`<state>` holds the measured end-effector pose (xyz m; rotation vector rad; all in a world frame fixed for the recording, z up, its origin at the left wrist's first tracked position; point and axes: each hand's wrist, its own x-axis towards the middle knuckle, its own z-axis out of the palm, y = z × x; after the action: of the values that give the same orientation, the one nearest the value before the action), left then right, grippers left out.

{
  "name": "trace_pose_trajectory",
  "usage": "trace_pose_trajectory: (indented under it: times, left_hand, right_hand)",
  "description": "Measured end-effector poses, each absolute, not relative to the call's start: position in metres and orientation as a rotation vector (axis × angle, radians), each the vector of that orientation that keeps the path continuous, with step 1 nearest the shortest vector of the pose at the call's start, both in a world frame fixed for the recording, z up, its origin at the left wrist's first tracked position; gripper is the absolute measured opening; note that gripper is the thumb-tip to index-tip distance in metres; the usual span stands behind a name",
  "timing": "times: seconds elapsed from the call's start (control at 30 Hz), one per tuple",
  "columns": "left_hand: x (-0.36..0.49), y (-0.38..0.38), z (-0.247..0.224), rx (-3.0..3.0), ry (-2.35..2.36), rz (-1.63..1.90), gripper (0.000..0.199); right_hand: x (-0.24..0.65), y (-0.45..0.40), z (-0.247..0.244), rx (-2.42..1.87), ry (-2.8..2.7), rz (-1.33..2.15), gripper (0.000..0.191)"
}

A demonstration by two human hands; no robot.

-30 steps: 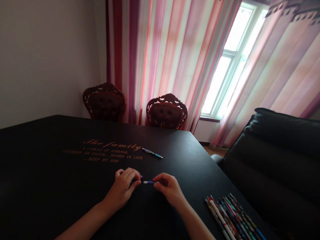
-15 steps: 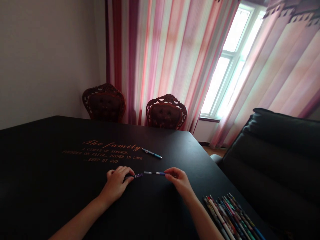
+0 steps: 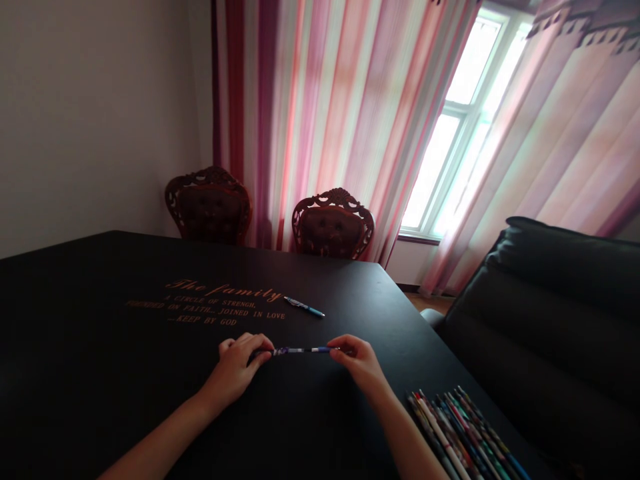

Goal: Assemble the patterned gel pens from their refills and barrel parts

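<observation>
My left hand (image 3: 243,357) is closed, its thumb and fingertips pinching a purple-and-white patterned pen piece (image 3: 281,351). Most of that piece is hidden by the fingers, so whether it is a cap or a barrel I cannot tell. Opposite it, my right hand (image 3: 356,357) pinches a slim pen (image 3: 310,350) with blue, white, black and greyish sections. The pen's greyish end points left and meets the purple piece, both lying in one line just over the table. Farther back lies a teal pen (image 3: 305,307) with a patterned end, touched by neither hand.
The black table (image 3: 125,400) carries gold lettering (image 3: 225,300) left of the teal pen. A row of several pens (image 3: 465,433) lies by my right forearm, near the table's right edge. Two carved chairs (image 3: 333,230) stand behind the table, and a dark leather sofa (image 3: 565,320) is on the right.
My left hand has moved slightly right with the purple piece, closing the small gap to the pen's greyish end. My right hand is nearly still.
</observation>
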<state>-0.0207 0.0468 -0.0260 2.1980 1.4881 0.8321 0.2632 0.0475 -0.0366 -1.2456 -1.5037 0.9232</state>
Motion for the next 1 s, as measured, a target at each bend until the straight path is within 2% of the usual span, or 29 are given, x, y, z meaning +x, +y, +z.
trace_pose_trajectory:
  times: [0.23,0.5,0.8,0.87,1.0]
  left_hand:
    - [-0.019,0.046,-0.028,2.224,1.437,0.856,0.013]
    - [-0.014,0.040,-0.026,2.256,1.364,0.799,0.010]
    - [-0.012,0.037,-0.019,2.053,1.358,0.875,0.010]
    - [-0.011,0.037,-0.020,2.041,1.363,0.888,0.010]
    - [-0.010,0.036,-0.021,2.073,1.385,0.919,0.008]
  right_hand:
    - [0.260,0.044,-0.030,-1.227,-1.540,0.898,0.025]
    - [0.251,0.036,-0.023,-1.248,-1.669,0.788,0.016]
    - [0.234,0.029,-0.023,-1.279,-1.662,0.826,0.013]
    - [0.232,0.029,-0.026,-1.293,-1.670,0.830,0.021]
    - [0.227,0.030,-0.037,-1.390,-1.676,0.869,0.059]
